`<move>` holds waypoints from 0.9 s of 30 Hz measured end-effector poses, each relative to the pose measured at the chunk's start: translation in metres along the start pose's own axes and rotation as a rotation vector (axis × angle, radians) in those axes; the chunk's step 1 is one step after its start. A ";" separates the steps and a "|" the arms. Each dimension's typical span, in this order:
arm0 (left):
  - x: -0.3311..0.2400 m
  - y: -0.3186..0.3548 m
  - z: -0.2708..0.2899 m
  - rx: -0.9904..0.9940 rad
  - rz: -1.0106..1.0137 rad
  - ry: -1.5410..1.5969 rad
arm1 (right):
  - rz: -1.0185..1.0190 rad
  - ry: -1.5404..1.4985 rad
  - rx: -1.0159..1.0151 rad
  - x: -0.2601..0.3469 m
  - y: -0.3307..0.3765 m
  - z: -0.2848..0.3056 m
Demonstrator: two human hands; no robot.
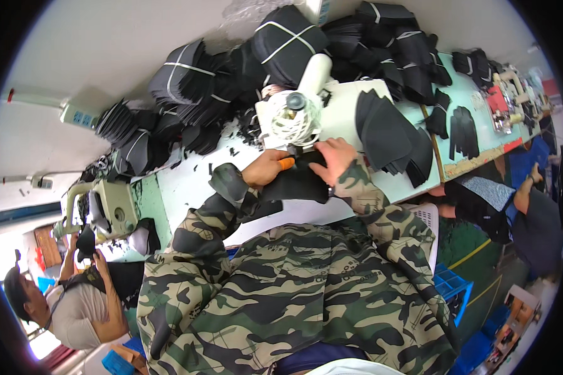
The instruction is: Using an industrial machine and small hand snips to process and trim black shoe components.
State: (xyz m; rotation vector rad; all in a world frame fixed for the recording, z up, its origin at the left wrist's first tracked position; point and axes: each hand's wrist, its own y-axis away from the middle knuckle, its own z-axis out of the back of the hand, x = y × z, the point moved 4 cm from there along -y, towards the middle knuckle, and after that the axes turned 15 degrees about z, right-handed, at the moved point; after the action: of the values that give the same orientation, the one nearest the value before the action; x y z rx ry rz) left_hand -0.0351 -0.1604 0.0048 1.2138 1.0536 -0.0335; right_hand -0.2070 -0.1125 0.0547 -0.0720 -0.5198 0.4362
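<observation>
The left hand [264,169] is bent inward, its back turned up and its fingers curled close together; the left edge of a black piece [297,183] is pinched at the fingertips, where an orange band [286,164] is worn. The right hand [338,160] is set opposite, knuckles raised, with the thumb parted from the curved fingers and laid on the right edge of the piece; whether the cloth is pinched there cannot be told, since the fingertips are partly hidden. Both forearms, covered by camouflage sleeves, are reached forward and angled toward each other.

At the lower left, a brown box [133,357] is seen beside something blue [116,362]; whether the blue thing is held inside cannot be told. At the lower right, small things are kept in a wooden rack [513,325], too small to be made out.

The black piece is plain and dark, with a rounded lower edge. It is held at the near side of a white sewing machine [313,75], over the front of the white bench [187,197]. Behind the machine, black stacks [289,45] are tied with white bands.
</observation>
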 end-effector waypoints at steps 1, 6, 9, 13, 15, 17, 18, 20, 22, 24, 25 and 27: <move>-0.001 0.001 0.001 0.002 0.035 0.046 | -0.009 0.017 0.052 -0.001 -0.003 -0.004; -0.009 0.005 0.007 0.088 0.219 0.049 | -0.101 -0.114 -0.059 -0.001 0.020 -0.005; -0.010 0.004 0.007 0.053 0.231 0.080 | -0.154 -0.220 -0.170 0.007 0.037 0.006; -0.013 0.000 0.012 0.053 0.158 0.005 | -0.254 -0.420 -0.274 0.008 0.065 0.016; -0.016 0.005 0.026 -0.071 0.017 0.116 | -0.342 -0.688 -0.314 0.000 0.076 0.024; 0.000 0.011 0.055 -0.563 -0.127 -0.079 | -0.296 -0.320 -0.577 0.005 0.073 0.079; 0.007 0.013 0.058 -0.794 -0.190 -0.333 | -0.276 -0.153 -0.779 0.007 0.077 0.108; 0.055 0.009 0.054 -1.012 -0.057 -1.125 | -0.166 0.064 -0.932 0.014 0.075 0.141; 0.087 0.007 0.035 -0.852 0.053 -1.277 | -0.167 0.209 -0.795 0.002 0.072 0.137; 0.100 0.009 0.024 -0.791 0.068 -1.252 | -0.138 0.253 -0.558 -0.021 0.066 0.108; 0.107 0.005 0.025 -0.724 0.131 -1.162 | -0.134 0.203 -0.533 -0.021 0.066 0.098; 0.105 0.004 0.021 -0.663 0.222 -1.029 | -0.138 0.094 -0.501 -0.013 0.069 0.081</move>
State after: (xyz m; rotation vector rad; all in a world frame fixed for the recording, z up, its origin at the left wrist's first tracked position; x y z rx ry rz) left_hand 0.0383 -0.1229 -0.0635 0.5431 -0.0059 -0.1128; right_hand -0.2838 -0.0589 0.1070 -0.5326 -0.5282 0.1590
